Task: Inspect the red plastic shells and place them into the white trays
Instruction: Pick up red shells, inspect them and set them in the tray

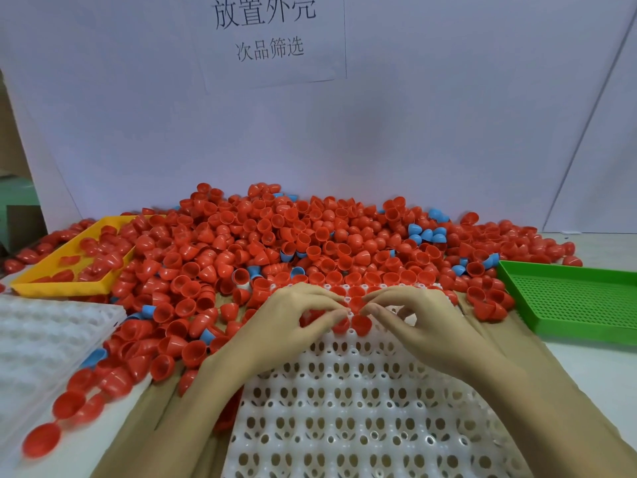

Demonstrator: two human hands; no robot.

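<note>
White tray (362,426), far row red shells (356,291)

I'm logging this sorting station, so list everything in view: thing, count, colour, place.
Shells: large pile, red, across table back and left.
Blue shells: a few, scattered in pile.
Tray: one, white, front centre, far row holding shells.
Second tray: white, left.
Yellow bin: one, left rear, some shells.
Green bin: one, right.
Sign: white, wall.
Left hand, right hand: fingers pinching red shells over the tray.
</note>
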